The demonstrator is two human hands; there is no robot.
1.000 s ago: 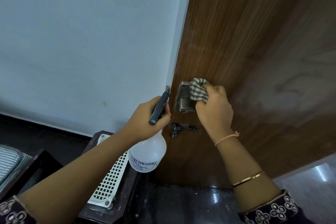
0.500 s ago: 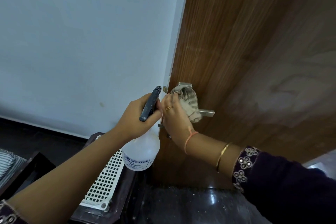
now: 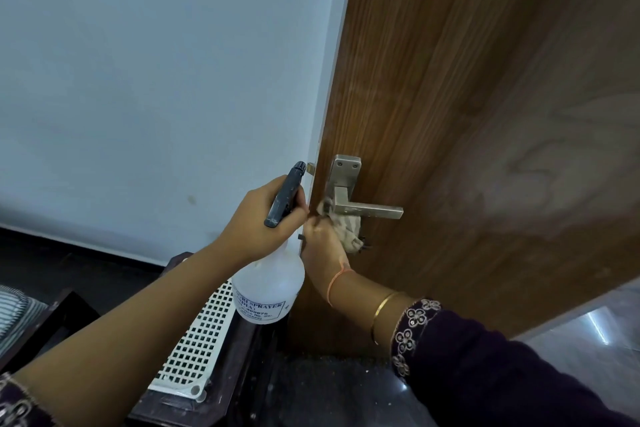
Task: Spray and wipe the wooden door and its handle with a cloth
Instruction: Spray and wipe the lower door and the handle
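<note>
The right hand (image 3: 323,241) is closed around a bunched beige checked cloth (image 3: 346,227), pressing it against the brown wood-grain door (image 3: 467,114) just under the brushed-steel lever handle (image 3: 367,210), at the base of its rectangular steel backplate (image 3: 341,177); the left hand (image 3: 266,218) is wrapped tight round the dark grey trigger head of a translucent white plastic spray bottle (image 3: 268,288), held just left of the door's edge and almost touching the right hand; the nozzle points up and away from the wood, so I judge this to be wiping, not spraying

Risks from here, as I read them: the two hands are crowded together, so a wide stroke of the cloth could knock the bottle or squeeze the trigger by accident, wetting the pale blue wall (image 3: 156,80) on the left; the cloth hangs close to a small dark latch fitting (image 3: 362,242) below the lever, largely hidden behind it, and could snag there; pushing down on the lever might swing the door and take the surface away from the cloth

Around: a white perforated plastic panel (image 3: 197,340) leans on dark wooden furniture (image 3: 242,357) at near left, below the bottle, and would hinder reaching the door's lower left edge; a striped fabric (image 3: 14,308) shows at far left; a glossy dark floor (image 3: 329,392) lies below the door
</note>
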